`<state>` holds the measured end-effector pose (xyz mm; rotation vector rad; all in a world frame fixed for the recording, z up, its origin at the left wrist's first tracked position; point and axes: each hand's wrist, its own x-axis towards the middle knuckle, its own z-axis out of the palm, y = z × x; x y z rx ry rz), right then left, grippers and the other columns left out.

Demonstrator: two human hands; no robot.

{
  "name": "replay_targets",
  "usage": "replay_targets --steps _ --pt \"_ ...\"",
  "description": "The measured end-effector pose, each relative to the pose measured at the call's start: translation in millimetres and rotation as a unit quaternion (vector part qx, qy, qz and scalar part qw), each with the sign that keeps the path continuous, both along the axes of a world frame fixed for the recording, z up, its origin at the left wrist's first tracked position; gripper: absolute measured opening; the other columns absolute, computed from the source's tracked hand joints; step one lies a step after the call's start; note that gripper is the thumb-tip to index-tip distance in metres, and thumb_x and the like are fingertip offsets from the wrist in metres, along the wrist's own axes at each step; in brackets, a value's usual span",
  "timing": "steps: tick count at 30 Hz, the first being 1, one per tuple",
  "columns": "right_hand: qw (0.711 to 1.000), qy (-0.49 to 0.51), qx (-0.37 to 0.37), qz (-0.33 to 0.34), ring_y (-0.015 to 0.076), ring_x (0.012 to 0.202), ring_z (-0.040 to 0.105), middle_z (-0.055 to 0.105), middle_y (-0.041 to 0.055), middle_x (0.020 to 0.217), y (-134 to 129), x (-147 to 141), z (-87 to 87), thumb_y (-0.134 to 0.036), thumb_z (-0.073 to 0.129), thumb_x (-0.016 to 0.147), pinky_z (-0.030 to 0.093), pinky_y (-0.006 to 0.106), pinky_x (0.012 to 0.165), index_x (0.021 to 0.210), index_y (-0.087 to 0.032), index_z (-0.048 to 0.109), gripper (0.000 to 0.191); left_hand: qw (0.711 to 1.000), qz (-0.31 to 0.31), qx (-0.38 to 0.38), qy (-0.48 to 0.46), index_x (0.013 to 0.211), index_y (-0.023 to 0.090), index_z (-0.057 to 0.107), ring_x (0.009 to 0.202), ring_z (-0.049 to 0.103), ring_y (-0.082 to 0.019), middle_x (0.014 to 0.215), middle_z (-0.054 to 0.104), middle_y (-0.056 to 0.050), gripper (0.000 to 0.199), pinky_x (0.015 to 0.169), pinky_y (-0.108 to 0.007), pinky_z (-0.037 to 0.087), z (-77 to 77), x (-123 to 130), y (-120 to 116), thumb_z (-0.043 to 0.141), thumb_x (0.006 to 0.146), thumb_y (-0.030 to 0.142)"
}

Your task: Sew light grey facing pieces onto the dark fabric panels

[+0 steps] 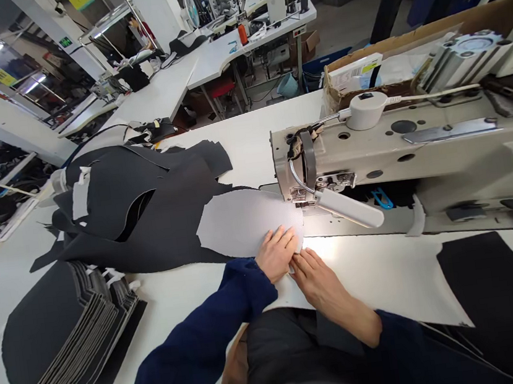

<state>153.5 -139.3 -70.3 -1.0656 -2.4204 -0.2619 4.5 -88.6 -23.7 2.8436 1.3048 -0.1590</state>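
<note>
Pressing with a flat left hand (277, 254) on the pale grey fabric panel (235, 222), spread toward ten o'clock, lengthwise nine-to-three, with the sewing machine head (333, 154) at one o'clock and the right hand (321, 282) at the near edge, pinch impossible to tell.

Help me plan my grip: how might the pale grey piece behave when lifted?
The pale grey piece looks thin and broad, so probably light. Its fabric-like surface suggests some floppiness. Its right end reaches the sewing machine, so it might catch there.
</note>
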Motion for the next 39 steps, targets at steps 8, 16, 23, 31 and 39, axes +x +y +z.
replay_targets --steps 8,16,23,31,39 --pt "1.000 -0.004 -0.003 0.002 0.0302 0.112 0.051 0.059 0.0217 0.114 17.0 4.8 4.7 -0.015 0.041 0.093 0.041 0.047 0.099 0.111 0.002 0.060 0.032 1.000 0.026 0.003 0.017 0.135 0.014 0.042 0.135 0.032 -0.026 0.148 0.034 -0.007 0.045 0.107 -0.042 0.038 -0.3 12.0 25.2 0.038 0.090 0.015" --pt "0.999 0.005 -0.036 -0.006 0.0302 0.118 0.049 0.055 0.0234 0.122 28.9 6.4 -7.2 -0.019 0.038 0.095 0.038 0.049 0.102 0.114 -0.001 0.059 0.033 0.997 -0.035 -0.017 -0.064 0.126 0.012 0.051 0.133 0.036 -0.018 0.141 0.045 -0.007 0.051 0.109 -0.029 0.037 -8.6 -5.8 45.1 0.043 0.077 -0.001" --pt "0.998 -0.009 -0.049 -0.038 0.0335 0.120 0.046 0.052 0.0246 0.125 44.5 6.9 -4.4 -0.021 0.040 0.094 0.037 0.050 0.100 0.117 0.001 0.056 0.035 0.998 -0.029 0.003 -0.063 0.126 0.014 0.052 0.131 0.040 -0.016 0.136 0.050 -0.007 0.052 0.106 -0.027 0.040 -13.3 -3.8 58.9 0.044 0.077 -0.001" --pt "0.997 0.065 -0.030 -0.018 0.0232 0.103 0.054 0.061 0.0137 0.108 35.2 22.6 11.0 -0.015 0.040 0.094 0.036 0.046 0.100 0.101 -0.009 0.060 0.023 0.996 -0.048 0.047 -0.066 0.129 0.011 0.049 0.134 0.035 -0.021 0.141 0.044 -0.008 0.043 0.111 -0.031 0.034 -16.9 -7.0 53.3 0.043 0.087 0.011" --pt "0.998 0.056 -0.036 -0.022 0.0272 0.111 0.048 0.055 0.0186 0.117 42.6 22.5 14.2 -0.013 0.037 0.092 0.040 0.043 0.091 0.098 -0.010 0.059 0.023 0.995 -0.063 0.042 -0.067 0.129 0.013 0.049 0.135 0.033 -0.021 0.142 0.043 -0.011 0.044 0.109 -0.034 0.037 -17.1 -7.6 53.1 0.046 0.086 0.013"
